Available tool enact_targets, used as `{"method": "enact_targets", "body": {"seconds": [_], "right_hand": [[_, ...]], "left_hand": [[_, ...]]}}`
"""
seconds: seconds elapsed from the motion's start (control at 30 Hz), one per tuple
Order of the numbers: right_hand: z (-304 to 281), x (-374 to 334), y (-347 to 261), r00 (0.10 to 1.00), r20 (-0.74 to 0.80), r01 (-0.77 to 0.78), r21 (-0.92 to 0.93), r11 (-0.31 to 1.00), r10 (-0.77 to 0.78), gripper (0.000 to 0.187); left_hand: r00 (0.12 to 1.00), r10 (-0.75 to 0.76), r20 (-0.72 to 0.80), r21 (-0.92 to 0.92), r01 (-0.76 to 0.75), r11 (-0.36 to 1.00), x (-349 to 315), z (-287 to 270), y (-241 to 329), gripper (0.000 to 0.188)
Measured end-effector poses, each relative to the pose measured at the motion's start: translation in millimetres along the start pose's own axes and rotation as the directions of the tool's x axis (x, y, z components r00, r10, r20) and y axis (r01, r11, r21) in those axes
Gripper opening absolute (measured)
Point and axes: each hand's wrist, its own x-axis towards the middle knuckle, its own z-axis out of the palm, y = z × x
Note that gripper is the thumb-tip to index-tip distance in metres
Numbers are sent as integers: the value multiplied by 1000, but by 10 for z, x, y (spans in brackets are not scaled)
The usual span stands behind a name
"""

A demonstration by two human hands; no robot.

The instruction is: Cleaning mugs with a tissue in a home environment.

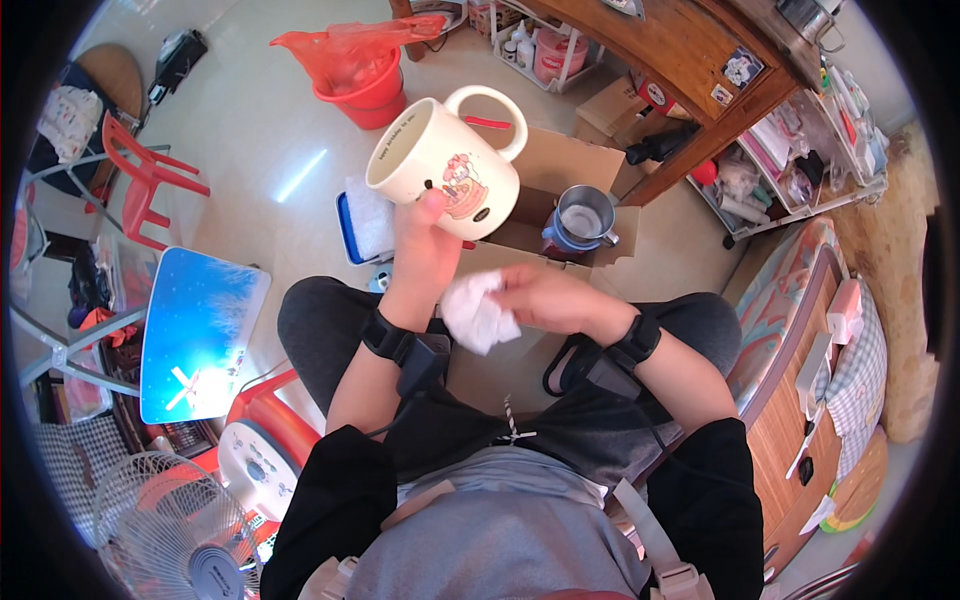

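My left hand [425,245] holds up a cream mug [470,190], thumb on its near side and the other fingers hidden behind it. The mug is tilted, its mouth toward the upper left and its handle at the upper right. A cartoon picture decorates its side. Lower and to the right, my right hand [550,298] pinches a crumpled white tissue or cloth [480,312], apart from the mug. Beyond that hand, a metal cup [585,218] stands in or at an open cardboard box [560,160]; what supports it is partly hidden.
A red bucket with a red plastic bag [365,85] stands on the far floor. A blue folding table [205,335] and a fan [175,525] are at the left. A wooden desk [690,60] and a shelf cart [800,210] stand far right, a wooden surface [775,470] nearer.
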Motion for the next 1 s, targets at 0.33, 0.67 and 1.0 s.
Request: {"method": "enact_targets", "body": {"seconds": [0.33,0.67,1.0], "right_hand": [[-255,-234,-546,541,-638,541,-235,808,-548,31],[316,-353,-562,323,213,212,-966,-149,-922,53],[187,-217,-230,673,342,289,-938,-193,-656,45]], "left_hand": [[998,-36,-53,-127,29,992,-19,39,44,58],[981,-189,33,13,189,982,-53,149,-132,57],[945,-249,-211,-270,189,944,145,157,251,66]]}}
